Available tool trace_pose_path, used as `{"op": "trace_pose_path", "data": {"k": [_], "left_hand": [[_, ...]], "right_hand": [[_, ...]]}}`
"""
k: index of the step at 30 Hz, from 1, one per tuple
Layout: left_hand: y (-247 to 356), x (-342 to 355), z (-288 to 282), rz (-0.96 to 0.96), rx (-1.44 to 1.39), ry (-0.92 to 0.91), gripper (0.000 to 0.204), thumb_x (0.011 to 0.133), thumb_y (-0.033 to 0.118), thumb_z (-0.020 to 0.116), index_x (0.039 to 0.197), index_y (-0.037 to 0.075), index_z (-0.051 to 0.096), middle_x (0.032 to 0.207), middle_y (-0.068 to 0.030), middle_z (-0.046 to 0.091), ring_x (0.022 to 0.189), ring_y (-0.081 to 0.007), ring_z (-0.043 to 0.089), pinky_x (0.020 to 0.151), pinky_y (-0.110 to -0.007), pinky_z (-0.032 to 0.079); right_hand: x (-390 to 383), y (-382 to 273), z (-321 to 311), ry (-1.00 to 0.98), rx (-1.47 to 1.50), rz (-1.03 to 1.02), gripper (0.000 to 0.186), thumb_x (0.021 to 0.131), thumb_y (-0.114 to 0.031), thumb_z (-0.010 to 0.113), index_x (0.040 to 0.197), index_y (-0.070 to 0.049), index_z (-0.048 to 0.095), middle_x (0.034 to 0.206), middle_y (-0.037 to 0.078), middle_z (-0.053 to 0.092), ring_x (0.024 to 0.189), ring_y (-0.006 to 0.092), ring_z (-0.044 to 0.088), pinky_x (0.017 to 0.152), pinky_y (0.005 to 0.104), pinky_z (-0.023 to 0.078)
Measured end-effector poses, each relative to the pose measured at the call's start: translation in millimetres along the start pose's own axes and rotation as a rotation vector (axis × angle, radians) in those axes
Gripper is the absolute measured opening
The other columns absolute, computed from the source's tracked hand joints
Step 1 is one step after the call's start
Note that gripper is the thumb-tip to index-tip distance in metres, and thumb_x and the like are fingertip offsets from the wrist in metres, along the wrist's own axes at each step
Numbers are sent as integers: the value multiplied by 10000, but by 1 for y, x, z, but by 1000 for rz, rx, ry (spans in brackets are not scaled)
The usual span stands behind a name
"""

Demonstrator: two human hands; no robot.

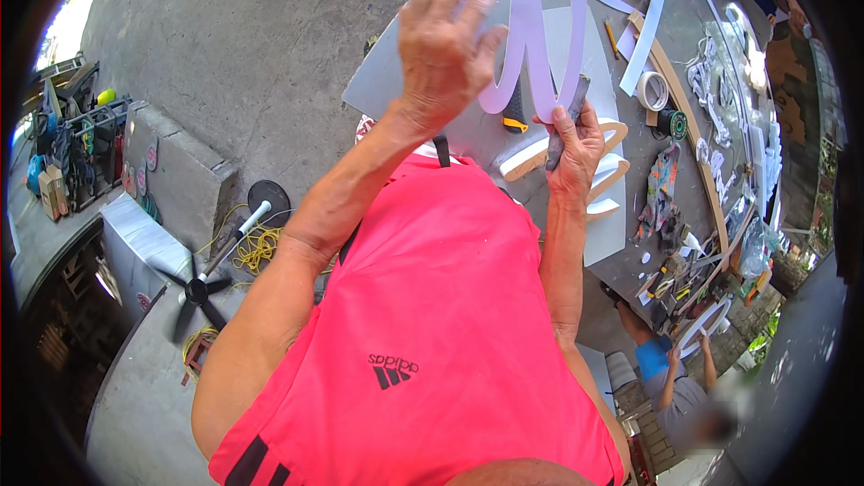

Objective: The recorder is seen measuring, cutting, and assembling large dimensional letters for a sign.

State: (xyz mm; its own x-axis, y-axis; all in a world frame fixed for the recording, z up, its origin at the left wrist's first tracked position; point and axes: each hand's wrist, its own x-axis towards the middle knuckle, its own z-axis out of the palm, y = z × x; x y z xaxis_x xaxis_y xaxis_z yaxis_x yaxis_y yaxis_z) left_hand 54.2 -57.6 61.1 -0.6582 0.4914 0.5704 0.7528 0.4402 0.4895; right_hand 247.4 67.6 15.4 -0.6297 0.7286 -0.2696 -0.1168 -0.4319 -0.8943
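Shirt: nearest to us, a red shirt fills the bottom centre of the frame.
Right hand: right of centre, our right hand has its fingers closed round a grey pad, the thumb at the lower bend of the letter.
Left hand: in the upper centre, our left hand is beside the letter, fingers half curled and slightly blurred; we cannot tell whether they have hold of it.
Progress: we judge the outline to be already formed, since its curves look complete where they show. With pad and letter together at one hand, we take this piece as unfinished; how much is left we cannot tell.
Letter: at top centre, over a grey sheet, and running up to the upper edge of the frame. It is pale lilac, slim and flat-faced, with tall strokes and rounded turns; we see no break in them.
Beside it: a yellow-and-black cutter shows between the strokes, and a cream letter with tan edges lies lower, partly behind our right hand.
Tabletop: toward the right, the dark tabletop carries a tape roll, a green spool and a long wooden strip.
Farther off: at lower right, a co-worker holds a white ring.
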Motion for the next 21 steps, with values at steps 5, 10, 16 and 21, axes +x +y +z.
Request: {"op": "trace_pose_path", "data": {"k": [5, 10, 16, 21], "left_hand": [[-44, -11, -19, -342, -134, 47, 486, 894, 210, 802, 1330, 61, 646, 1118, -93, 738, 1025, -244, 689, 821, -380, 554], [-53, -23, -25, -822, -1198, -254, 375, 987, 153, 713, 1307, -31, 644, 1091, -200, 755, 881, -234, 766, 758, -309, 580], [-48, -27, -23, -849, -1275, -227, 306, 990, 152, 706, 1239, -27, 692, 1050, -190, 765, 814, -214, 760, 729, -320, 585], [-50, -30, -22, -866, -1279, -246, 284, 990, 132, 700, 1231, -19, 700, 1030, -180, 768, 794, -200, 757, 717, -321, 587]], "right_hand": [[2, -7, -5, -12, 1, -37, 347, 929, -15, 740, 1262, 26, 652, 1074, 112, 740, 905, 188, 732, 765, 378, 663], [3, -12, -2, -1, 49, -21, 369, 925, -40, 757, 1268, 35, 645, 1043, 113, 744, 848, 196, 739, 758, 339, 645], [-2, -15, 2, 0, 30, -49, 379, 924, -51, 762, 1273, 33, 640, 1051, 117, 744, 822, 196, 740, 751, 327, 639], [-7, -16, 4, 7, 36, -32, 381, 922, -44, 759, 1278, 31, 642, 1038, 102, 742, 821, 180, 733, 743, 337, 646]]}}
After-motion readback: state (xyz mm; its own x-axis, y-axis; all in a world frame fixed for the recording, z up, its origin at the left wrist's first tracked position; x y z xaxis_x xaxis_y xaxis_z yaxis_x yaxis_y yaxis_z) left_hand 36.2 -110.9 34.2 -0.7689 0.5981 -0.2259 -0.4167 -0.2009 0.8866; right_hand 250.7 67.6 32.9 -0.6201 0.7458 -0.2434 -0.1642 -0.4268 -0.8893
